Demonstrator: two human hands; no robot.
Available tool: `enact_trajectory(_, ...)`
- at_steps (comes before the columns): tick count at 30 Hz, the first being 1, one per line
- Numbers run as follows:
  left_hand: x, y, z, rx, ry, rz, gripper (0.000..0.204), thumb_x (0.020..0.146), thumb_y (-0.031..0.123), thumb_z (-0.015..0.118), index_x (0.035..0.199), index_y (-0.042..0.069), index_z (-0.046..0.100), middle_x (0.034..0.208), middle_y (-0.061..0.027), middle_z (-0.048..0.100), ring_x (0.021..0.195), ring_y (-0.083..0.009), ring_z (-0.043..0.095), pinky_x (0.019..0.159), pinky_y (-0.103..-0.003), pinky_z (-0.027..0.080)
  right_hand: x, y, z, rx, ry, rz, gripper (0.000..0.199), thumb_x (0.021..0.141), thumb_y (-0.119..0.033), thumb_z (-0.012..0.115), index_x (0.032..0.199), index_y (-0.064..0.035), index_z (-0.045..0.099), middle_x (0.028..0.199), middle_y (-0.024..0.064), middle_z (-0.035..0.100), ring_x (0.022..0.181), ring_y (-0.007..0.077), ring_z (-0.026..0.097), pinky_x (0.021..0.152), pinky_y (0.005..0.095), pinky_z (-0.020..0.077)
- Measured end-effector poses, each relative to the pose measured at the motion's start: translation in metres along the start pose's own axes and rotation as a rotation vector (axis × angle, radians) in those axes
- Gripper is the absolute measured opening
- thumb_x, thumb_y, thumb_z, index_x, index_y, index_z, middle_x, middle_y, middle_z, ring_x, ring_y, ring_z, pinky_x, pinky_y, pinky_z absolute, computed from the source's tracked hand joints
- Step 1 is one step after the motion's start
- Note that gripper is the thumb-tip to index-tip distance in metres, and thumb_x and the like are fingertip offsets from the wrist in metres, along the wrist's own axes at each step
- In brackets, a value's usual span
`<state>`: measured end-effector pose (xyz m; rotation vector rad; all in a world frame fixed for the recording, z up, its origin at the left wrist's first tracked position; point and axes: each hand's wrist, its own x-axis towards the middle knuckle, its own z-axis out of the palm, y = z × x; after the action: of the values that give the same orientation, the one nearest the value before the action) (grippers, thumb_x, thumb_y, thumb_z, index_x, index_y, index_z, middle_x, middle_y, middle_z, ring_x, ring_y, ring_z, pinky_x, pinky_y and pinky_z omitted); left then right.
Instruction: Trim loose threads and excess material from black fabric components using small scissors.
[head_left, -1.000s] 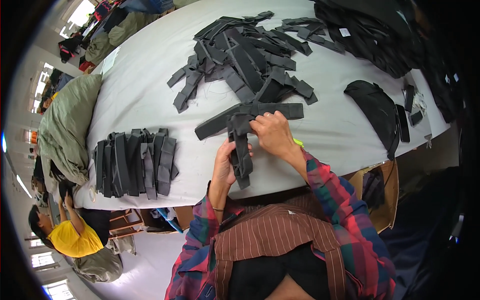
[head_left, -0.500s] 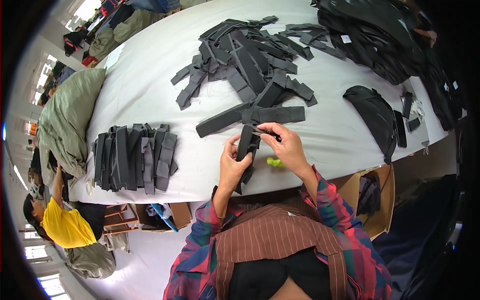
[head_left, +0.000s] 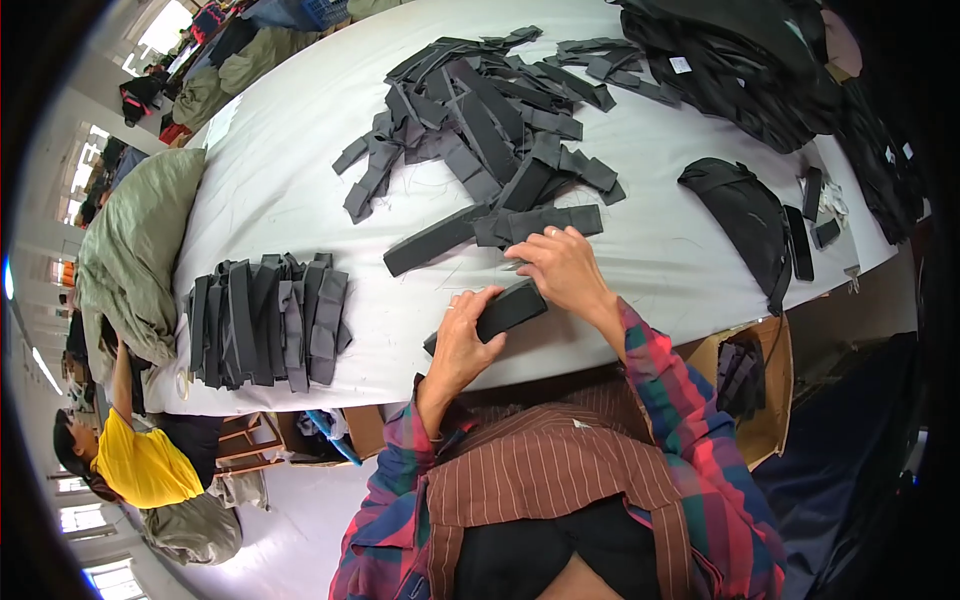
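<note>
My left hand (head_left: 462, 342) is closed on a thick black fabric strip (head_left: 513, 311), which lies slantwise over the table near its front edge. Beyond the strip's far end is my right hand (head_left: 568, 272), its fingers curled down; whatever they hold, if anything, is hidden. Just past those fingertips, a dark grey strip (head_left: 555, 220) lies crosswise, meeting a long black strip (head_left: 435, 240). Farther back spreads a loose heap of dark strips (head_left: 490, 120). To the left, several more strips form a row of upright-lying pieces (head_left: 265, 320), packed side by side.
On the right lie a curved black bag (head_left: 738, 225), a phone (head_left: 798, 243) and a pile of black material (head_left: 735, 70). An open cardboard box (head_left: 775, 400) stands below the table's right front edge. A person in yellow (head_left: 150, 460) works at the far left beside a large green sack (head_left: 140, 250).
The strip in my left hand has swung from upright to a slant. My right hand has come away from its top, and the pointed dark tool it held no longer shows. A yellow-green item is now hidden.
</note>
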<state>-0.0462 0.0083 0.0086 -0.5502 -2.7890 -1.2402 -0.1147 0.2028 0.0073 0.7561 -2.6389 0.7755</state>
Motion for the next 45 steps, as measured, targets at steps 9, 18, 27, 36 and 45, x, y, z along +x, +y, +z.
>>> enact_trajectory(9,-0.003,0.014,-0.020,-0.052,-0.281,-0.281,0.061,0.066,0.011,0.079,0.116,0.005,0.044,0.087,-0.0190,0.062,0.078,-0.0324,0.063,0.071,-0.038,0.049,0.014,0.003,0.024,0.006,-0.133,-0.118,0.018,0.073,-0.017,0.071,0.091,-0.0163,0.069,0.083,0.0010,0.066,0.079,0.0225,0.062,0.072,0.0363,0.0456)
enact_trajectory(18,-0.027,0.000,-0.017,-0.981,-0.168,-0.540,0.048,0.079,0.001,0.070,0.114,0.005,0.037,0.092,-0.0160,0.065,0.074,-0.0219,0.066,0.065,-0.034,0.058,-0.014,-0.014,-0.022,0.449,0.166,0.453,0.017,0.081,-0.016,0.065,0.096,-0.0097,0.068,0.085,0.0056,0.069,0.072,0.0218,0.064,0.063,0.0319,0.0478)
enact_trajectory(27,-0.022,0.016,-0.018,-1.340,0.012,-0.524,0.047,0.089,0.002,0.050,0.130,0.003,0.028,0.106,-0.0210,0.063,0.089,-0.0330,0.068,0.072,-0.039,0.059,-0.046,-0.055,-0.031,0.379,0.143,0.095,0.022,0.075,-0.011,0.070,0.097,-0.0086,0.068,0.080,0.0074,0.063,0.069,0.0249,0.060,0.061,0.0334,0.0456)
enact_trajectory(36,-0.028,0.028,-0.016,-1.361,0.027,-0.511,0.048,0.088,0.006,0.055,0.130,0.004,0.031,0.111,-0.0208,0.061,0.091,-0.0351,0.067,0.074,-0.042,0.059,-0.044,-0.067,-0.023,0.196,0.220,0.147,0.018,0.079,-0.013,0.068,0.097,-0.0121,0.069,0.078,0.0044,0.065,0.068,0.0216,0.061,0.060,0.0332,0.0432)
enact_trajectory(45,-0.031,0.034,-0.023,-1.318,-0.010,-0.473,0.060,0.088,-0.003,0.047,0.142,0.006,0.023,0.114,-0.0239,0.060,0.088,-0.0327,0.068,0.069,-0.037,0.061,-0.031,-0.060,-0.036,0.519,0.225,0.392,0.018,0.082,-0.008,0.066,0.100,-0.0055,0.067,0.091,0.0069,0.069,0.074,0.0152,0.064,0.068,0.0263,0.0490)
